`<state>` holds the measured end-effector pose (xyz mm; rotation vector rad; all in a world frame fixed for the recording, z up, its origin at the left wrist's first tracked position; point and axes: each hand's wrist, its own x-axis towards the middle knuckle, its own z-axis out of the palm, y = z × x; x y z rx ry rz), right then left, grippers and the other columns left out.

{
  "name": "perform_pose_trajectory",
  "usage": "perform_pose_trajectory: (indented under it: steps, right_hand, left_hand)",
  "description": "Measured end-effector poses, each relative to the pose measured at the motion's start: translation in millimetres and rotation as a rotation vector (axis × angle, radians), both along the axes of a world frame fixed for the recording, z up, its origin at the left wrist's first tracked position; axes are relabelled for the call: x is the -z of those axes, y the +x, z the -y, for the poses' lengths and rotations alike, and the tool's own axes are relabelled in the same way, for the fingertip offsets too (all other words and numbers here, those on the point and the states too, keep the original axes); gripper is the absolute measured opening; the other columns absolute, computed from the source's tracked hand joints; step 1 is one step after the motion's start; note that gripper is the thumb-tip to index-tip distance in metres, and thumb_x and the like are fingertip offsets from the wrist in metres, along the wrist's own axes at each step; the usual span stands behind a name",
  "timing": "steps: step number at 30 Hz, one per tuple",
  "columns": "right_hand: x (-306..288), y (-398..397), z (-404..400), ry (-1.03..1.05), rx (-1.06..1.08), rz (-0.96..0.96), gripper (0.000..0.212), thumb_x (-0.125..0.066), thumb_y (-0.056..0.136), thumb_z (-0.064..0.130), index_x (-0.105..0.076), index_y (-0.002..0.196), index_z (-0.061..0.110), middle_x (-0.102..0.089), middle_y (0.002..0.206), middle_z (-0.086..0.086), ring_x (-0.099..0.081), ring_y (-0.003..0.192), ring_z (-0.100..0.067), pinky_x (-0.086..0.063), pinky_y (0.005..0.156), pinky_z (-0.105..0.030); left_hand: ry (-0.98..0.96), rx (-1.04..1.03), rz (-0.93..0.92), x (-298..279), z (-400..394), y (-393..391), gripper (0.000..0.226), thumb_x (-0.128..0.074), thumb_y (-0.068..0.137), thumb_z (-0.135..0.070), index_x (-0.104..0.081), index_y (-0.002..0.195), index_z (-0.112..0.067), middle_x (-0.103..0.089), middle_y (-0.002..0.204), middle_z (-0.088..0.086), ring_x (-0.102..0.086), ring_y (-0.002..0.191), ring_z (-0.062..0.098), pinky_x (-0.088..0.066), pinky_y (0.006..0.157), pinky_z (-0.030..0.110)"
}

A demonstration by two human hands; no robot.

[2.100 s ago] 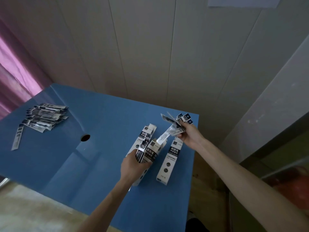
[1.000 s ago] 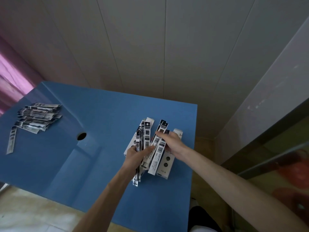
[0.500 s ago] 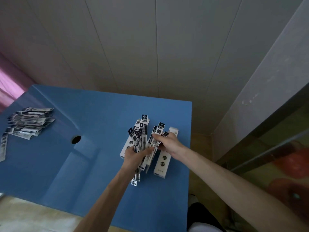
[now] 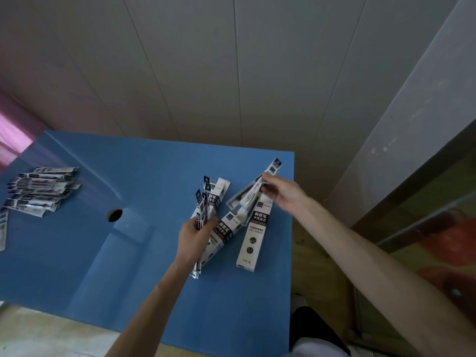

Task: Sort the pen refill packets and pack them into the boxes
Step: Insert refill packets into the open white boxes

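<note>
Three long white boxes lie on the blue table (image 4: pixel 77 266): one at the right (image 4: pixel 253 243), one slanted in the middle (image 4: pixel 224 234), one farther back (image 4: pixel 219 191). My left hand (image 4: pixel 193 240) grips a bunch of black-and-white refill packets (image 4: pixel 203 204) standing up over the boxes. My right hand (image 4: pixel 283 193) pinches a few more packets (image 4: pixel 251 193), lifted and fanned out above the right box.
A pile of loose refill packets (image 4: pixel 38 190) lies at the table's far left, one stray packet (image 4: pixel 2 229) at the left edge. A round hole (image 4: pixel 115 215) is in the tabletop. The table's right edge runs close to the right box.
My right hand has pulled a few packets away from the bunch, up and to the right. The boxes underneath now show. My left hand stays put with its bunch.
</note>
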<state>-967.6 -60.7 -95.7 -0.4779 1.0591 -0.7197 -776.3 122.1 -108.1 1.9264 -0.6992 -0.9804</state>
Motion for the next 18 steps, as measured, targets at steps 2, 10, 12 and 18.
perform_pose_trajectory:
  steps: [2, 10, 12, 18]
  right_hand:
    - [0, -7, 16, 0.040, 0.087, -0.001, 0.011, -0.078, 0.086, 0.003, -0.069, 0.090, -0.001, -0.074, 0.087, -0.015, -0.073, 0.063, -0.019, -0.058, 0.053, -0.021]
    - [9, -12, 28, 0.186, 0.320, 0.080, 0.012, -0.078, 0.087, 0.004, -0.068, 0.087, -0.002, -0.072, 0.092, -0.016, -0.071, 0.081, -0.023, -0.058, 0.052, -0.022]
    - [10, -8, 25, 0.200, 0.326, 0.110, 0.013, -0.078, 0.087, 0.006, -0.068, 0.089, -0.002, -0.072, 0.094, -0.016, -0.072, 0.083, -0.024, -0.058, 0.052, -0.022]
    - [10, -4, 9, 0.230, 0.249, 0.219, 0.014, -0.078, 0.087, 0.008, -0.069, 0.091, -0.002, -0.073, 0.088, -0.015, -0.073, 0.080, -0.022, -0.059, 0.055, -0.022]
  left_hand:
    - [0.026, 0.062, 0.151, 2, 1, 1, 0.037, -0.064, 0.096, -0.041, -0.069, 0.084, -0.006, -0.075, 0.071, -0.002, -0.059, 0.061, 0.022, -0.053, 0.062, 0.043]
    - [0.308, 0.374, 0.634, 4, 15, -2, 0.050, -0.080, 0.063, -0.064, -0.061, 0.096, -0.031, -0.067, 0.087, -0.013, -0.063, 0.084, 0.017, -0.049, 0.066, 0.031]
    - [0.381, 0.424, 0.670, 3, 18, -2, 0.051, -0.081, 0.061, -0.064, -0.062, 0.095, -0.029, -0.068, 0.087, -0.010, -0.064, 0.083, 0.017, -0.050, 0.064, 0.030]
    - [0.292, 0.255, 0.415, -9, 14, -4, 0.036, -0.090, 0.063, -0.049, -0.066, 0.075, -0.025, -0.071, 0.071, -0.009, -0.068, 0.069, 0.011, -0.049, 0.057, 0.028]
